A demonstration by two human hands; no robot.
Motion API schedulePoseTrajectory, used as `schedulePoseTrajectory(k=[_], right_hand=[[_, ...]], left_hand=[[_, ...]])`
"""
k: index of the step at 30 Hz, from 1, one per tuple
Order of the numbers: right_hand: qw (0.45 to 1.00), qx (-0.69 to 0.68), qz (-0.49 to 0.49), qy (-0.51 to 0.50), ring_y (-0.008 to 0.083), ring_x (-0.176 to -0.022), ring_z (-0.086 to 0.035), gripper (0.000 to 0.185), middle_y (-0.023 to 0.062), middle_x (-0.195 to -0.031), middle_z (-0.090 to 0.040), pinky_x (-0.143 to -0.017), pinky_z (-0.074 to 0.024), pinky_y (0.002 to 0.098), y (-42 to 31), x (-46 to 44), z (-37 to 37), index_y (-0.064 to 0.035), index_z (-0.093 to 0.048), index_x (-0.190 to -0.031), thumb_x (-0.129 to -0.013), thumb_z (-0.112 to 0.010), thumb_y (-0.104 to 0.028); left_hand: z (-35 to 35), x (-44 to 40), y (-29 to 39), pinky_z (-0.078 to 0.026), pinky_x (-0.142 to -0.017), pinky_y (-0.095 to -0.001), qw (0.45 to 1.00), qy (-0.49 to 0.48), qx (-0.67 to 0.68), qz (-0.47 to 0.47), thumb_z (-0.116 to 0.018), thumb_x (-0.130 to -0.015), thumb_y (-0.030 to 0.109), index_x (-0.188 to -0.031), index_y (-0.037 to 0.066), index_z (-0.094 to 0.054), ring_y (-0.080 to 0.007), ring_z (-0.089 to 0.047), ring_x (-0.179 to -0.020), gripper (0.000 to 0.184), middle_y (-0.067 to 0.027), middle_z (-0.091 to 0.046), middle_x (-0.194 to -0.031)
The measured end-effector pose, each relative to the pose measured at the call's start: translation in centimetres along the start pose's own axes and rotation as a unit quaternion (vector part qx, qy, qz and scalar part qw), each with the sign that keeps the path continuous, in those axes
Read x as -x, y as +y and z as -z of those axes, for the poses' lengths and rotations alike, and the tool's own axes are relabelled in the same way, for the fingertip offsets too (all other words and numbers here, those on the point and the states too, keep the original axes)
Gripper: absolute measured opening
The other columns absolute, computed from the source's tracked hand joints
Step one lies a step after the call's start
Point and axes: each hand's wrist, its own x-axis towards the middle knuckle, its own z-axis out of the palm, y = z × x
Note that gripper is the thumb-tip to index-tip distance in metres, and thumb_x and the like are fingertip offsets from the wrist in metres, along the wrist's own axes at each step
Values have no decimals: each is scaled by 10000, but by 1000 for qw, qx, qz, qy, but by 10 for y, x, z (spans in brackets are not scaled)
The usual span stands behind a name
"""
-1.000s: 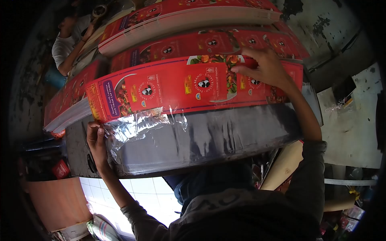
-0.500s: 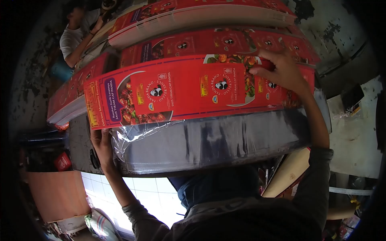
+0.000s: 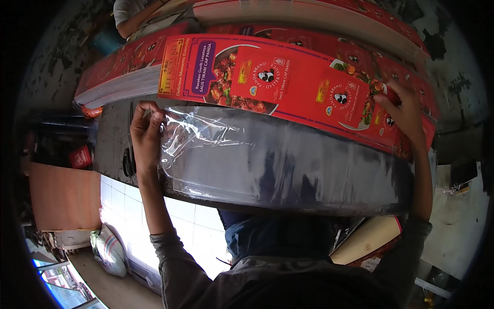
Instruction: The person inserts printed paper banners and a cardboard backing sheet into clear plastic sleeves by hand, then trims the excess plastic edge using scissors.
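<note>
A long red printed sheet (image 3: 301, 77) with panda logos and food pictures lies slanted across the table. My right hand (image 3: 404, 105) grips it near its right end, thumb on the printed face. Nearer to me is a stack of clear plastic sheets (image 3: 288, 165), shiny and wrinkled at its left end. My left hand (image 3: 146, 131) pinches the upper left corner of the top plastic sheet between thumb and fingers. The red sheet's left end sits just above this corner, apart from my left hand.
More stacks of red printed sheets (image 3: 123, 67) stand at the left and behind. Black-handled scissors (image 3: 127, 162) lie on the dark table (image 3: 110, 136) by my left wrist. At the top left, another person's arm (image 3: 136, 23) shows beyond the stacks.
My left hand has come away from the red sheet's lower left corner and now holds the plastic's corner. The red sheet has shifted away from me, baring more of the plastic. The view has also shifted.
</note>
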Motion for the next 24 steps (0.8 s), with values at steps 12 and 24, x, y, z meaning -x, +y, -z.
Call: schedulePoseTrajectory(k=[12,24], right_hand=[[999,47,-9,12,236,-551,-486,341,90,-644,-522,-724,-381,339,3,2,1,-35,-564,-844,-699,-669,-324],[999,26,-37,11,235,-605,-514,333,78,-690,-543,-645,-395,327,0,2,7,-24,-568,-817,-682,-687,-304]], left_hand=[[6,-3,-4,-404,-529,-171,999,-5,25,-47,-507,-857,142,-883,59,-457,-58,-512,-649,100,-10,-484,-740],[11,-3,-8,-419,-596,-215,996,-12,40,-74,-475,-875,177,-892,89,-475,-56,-463,-679,90,22,-443,-813]])
